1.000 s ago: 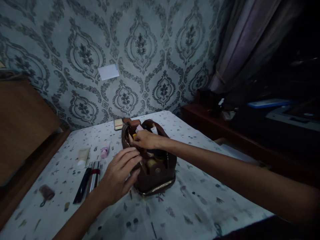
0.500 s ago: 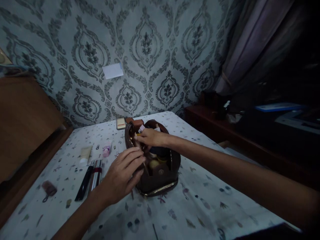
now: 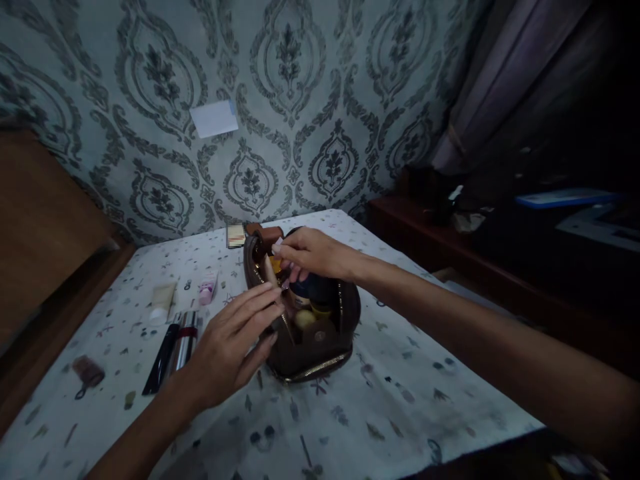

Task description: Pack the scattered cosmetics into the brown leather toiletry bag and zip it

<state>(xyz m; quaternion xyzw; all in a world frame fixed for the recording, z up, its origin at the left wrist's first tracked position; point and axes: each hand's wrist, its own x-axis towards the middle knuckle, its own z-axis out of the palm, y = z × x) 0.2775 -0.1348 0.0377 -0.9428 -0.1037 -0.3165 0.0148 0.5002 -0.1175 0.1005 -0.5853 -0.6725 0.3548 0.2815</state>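
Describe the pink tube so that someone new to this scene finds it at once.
On the printed tablecloth, look left of the open brown bag. Several cosmetics lie there; the pink tube is the one nearest the bag's far end, just right of the cream tube. It alone is pink.

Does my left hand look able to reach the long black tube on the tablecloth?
Probably yes: the long black tube lies uncovered left of the left hand, with only a silver tube between them. Its fingers rest on the brown leather pouch, so they must lift off first.
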